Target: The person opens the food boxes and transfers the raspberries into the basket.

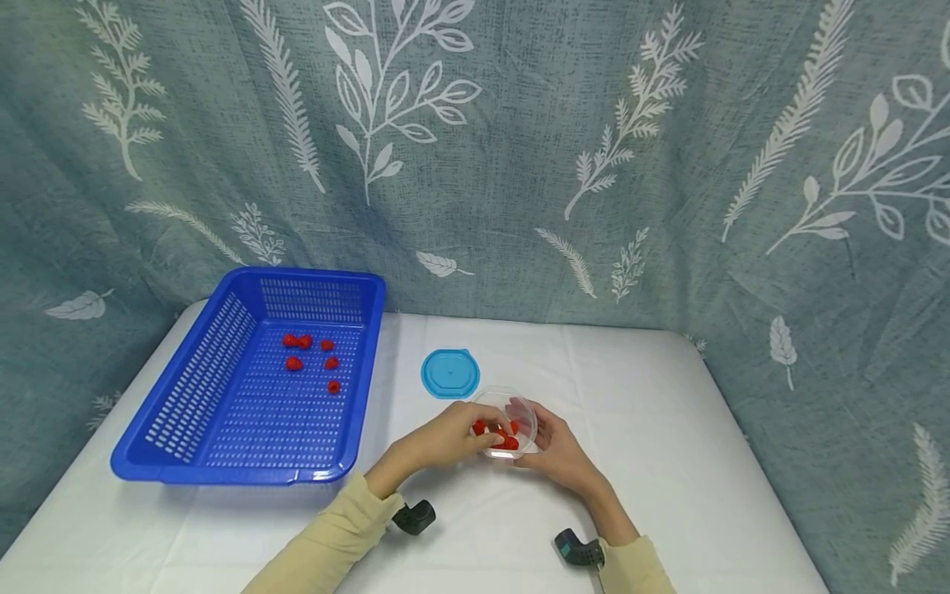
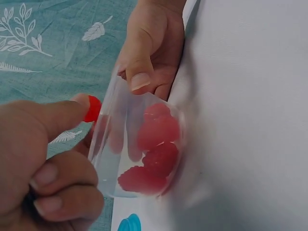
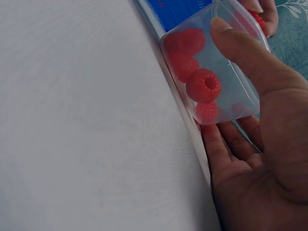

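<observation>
A small clear plastic container (image 1: 525, 412) stands on the white cloth with several red raspberries (image 3: 204, 85) inside. My right hand (image 1: 562, 452) grips it from the right, the thumb against the near wall and fingers around the far side. At its mouth, my left hand (image 1: 449, 433) pinches one raspberry (image 2: 92, 109) between thumb and fingertips; in the left wrist view this berry is just outside the rim. Behind the container lies a round blue lid (image 1: 449, 374), flat on the cloth. To the left, a blue plastic basket (image 1: 245, 473) holds several more raspberries (image 1: 293, 363), spread over its floor.
The table (image 1: 638, 396) is covered with a white cloth. A grey-green curtain with white leaf patterns (image 1: 505, 165) hangs behind it and along the sides. Dark wrist devices (image 1: 414, 517) stick out beside both forearms. The basket's raised wall stands close to the left forearm.
</observation>
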A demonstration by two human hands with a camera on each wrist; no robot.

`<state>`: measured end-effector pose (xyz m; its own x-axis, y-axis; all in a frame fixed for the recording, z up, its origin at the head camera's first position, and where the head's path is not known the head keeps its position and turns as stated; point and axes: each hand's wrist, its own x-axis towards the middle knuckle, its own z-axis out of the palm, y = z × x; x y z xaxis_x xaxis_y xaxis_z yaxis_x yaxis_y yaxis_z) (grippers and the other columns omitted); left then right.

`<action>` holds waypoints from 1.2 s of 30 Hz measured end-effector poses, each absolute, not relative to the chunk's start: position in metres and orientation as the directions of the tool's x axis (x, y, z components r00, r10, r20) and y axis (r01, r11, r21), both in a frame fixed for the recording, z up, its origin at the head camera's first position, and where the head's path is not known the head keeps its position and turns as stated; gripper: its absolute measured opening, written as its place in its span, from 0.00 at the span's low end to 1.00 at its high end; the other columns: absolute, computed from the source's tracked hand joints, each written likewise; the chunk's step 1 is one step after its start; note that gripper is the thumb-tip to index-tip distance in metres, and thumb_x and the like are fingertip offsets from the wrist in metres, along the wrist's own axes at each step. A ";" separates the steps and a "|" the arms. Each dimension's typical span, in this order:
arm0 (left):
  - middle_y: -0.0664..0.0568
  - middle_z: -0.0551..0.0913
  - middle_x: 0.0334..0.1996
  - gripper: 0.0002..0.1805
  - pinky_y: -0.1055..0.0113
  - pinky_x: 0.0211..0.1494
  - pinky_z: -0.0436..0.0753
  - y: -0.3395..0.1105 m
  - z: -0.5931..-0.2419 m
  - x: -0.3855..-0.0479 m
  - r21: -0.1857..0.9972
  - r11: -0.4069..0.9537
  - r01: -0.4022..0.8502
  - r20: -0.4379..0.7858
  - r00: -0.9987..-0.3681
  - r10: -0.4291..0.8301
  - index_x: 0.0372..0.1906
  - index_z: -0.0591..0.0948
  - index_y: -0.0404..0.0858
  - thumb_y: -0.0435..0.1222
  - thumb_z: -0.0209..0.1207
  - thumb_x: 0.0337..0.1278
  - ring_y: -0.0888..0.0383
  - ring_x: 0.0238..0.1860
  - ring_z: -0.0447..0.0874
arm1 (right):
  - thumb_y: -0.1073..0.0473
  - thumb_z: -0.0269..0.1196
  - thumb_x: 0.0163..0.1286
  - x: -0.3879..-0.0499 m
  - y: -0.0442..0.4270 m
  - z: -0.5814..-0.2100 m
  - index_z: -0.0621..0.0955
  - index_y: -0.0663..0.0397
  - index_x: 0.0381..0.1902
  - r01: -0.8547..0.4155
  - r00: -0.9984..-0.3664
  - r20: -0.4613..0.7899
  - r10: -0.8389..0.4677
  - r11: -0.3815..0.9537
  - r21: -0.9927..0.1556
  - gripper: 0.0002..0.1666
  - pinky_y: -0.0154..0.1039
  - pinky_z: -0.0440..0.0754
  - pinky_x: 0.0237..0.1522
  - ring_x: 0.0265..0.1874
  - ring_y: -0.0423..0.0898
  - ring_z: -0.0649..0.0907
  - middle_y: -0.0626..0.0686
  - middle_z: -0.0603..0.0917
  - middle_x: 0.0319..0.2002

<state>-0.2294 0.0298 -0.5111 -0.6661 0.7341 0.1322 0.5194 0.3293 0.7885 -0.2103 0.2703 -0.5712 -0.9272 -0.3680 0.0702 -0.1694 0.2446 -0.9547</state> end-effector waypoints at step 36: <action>0.54 0.83 0.37 0.11 0.72 0.18 0.61 -0.084 -0.428 -0.188 0.892 0.230 0.389 0.226 -0.825 0.519 0.49 0.86 0.50 0.34 0.66 0.65 0.66 0.13 0.56 | 0.67 0.79 0.52 -0.212 0.270 -0.570 0.68 0.50 0.75 -0.133 -0.935 0.042 -0.351 0.239 -0.962 0.53 0.30 0.67 0.67 0.75 0.54 0.67 0.56 0.73 0.72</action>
